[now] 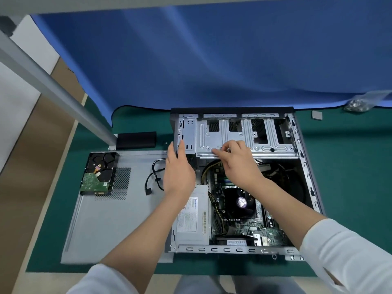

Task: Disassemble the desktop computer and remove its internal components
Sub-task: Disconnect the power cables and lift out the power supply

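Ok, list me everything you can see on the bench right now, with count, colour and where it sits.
Computer case: one, silver, open, on the green mat.
Drive cage: one, silver, far end of the case.
Power supply: one, grey, case's near-left corner.
CPU fan: one, black, on the motherboard.
Side panel: one, grey, flat, left of the case.
Hard drive: one, black and green, on the side panel.
Cable: one, black, on the side panel.
Black block: one, beyond the side panel.
Bag of small parts: one, clear, far right.
Green mat: one.
Blue cloth: one, behind.
Left hand: grips the case's left wall.
Right hand: fingers pinching at the cage's near edge.
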The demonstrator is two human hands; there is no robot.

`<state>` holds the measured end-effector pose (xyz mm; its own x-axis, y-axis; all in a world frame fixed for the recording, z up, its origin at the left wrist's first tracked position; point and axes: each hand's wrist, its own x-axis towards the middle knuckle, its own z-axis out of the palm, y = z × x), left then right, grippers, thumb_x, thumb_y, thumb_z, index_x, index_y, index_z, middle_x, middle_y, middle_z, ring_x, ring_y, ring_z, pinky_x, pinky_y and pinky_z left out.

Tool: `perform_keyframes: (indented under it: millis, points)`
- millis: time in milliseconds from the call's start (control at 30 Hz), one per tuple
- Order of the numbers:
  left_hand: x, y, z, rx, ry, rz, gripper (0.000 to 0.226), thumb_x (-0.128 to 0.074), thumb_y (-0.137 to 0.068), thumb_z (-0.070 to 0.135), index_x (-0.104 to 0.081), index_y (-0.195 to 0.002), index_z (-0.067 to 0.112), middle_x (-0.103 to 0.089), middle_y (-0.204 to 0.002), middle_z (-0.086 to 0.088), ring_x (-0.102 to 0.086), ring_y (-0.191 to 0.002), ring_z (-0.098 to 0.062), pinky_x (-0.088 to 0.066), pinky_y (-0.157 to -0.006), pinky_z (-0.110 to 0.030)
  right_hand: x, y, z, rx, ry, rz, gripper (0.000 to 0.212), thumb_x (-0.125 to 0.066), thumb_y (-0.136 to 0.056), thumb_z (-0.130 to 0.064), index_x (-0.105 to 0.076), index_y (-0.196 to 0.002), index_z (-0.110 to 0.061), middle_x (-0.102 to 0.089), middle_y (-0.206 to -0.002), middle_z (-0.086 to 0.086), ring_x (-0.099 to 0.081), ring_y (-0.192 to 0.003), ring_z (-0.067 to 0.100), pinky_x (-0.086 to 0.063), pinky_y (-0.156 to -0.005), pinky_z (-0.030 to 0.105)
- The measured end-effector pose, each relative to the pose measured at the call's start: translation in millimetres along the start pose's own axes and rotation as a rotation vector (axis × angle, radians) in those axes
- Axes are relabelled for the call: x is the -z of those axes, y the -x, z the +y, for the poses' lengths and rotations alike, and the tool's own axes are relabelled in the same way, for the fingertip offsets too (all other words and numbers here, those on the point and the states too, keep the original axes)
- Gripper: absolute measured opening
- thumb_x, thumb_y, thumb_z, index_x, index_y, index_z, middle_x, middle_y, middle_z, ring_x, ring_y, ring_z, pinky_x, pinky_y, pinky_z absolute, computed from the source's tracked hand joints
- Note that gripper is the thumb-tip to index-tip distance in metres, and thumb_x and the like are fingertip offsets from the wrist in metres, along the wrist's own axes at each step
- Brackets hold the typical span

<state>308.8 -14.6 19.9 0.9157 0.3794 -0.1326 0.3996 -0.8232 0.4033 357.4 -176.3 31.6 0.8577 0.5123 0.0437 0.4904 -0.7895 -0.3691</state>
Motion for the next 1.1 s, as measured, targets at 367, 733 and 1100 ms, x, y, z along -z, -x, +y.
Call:
perform_keyframes:
  millis: [367,733,1100]
  points:
    - [-14.5,48.7,0.9,-0.504,-0.137,-0.136,0.035,-0.032,-0.099,0.026,-0.060,-0.119,0.022,-0.059,-0.124,0.004,-0.055,-0.108,-0.015,-0.042,-0.093,-0.033,-16.8,87.3,46.2,-0.214,-0.144,-0.230,0.031,-0.056,-0.093,-0.017,-0.058,-0.124,-0.013,-0.053,-0.115,0.006,-0.043,-0.114,0.025,-0.032,-0.100,0.028]
    - [-21.6,47.6,6.2,-0.401,-0.279,-0.137,0.039,-0.028,-0.094,0.032,-0.066,-0.103,0.027,-0.068,-0.097,0.011,-0.056,-0.087,-0.012,-0.044,-0.081,-0.032,-36.9,94.3,67.4,-0.476,-0.323,-0.451,0.052,-0.045,-0.090,-0.058,-0.048,-0.132,-0.027,-0.046,-0.133,0.005,-0.033,-0.130,0.024,-0.028,-0.104,0.033]
    - [-39.8,63.0,31.4,-0.611,-0.568,-0.199,0.045,-0.028,-0.095,0.052,-0.057,-0.118,0.026,-0.063,-0.112,0.006,-0.052,-0.107,-0.020,-0.030,-0.092,-0.042,-31.7,65.9,38.2,-0.890,-1.284,0.062,0.021,-0.060,-0.091,-0.018,-0.067,-0.075,-0.007,-0.069,-0.080,0.001,-0.062,-0.080,0.008,-0.044,-0.072,0.013]
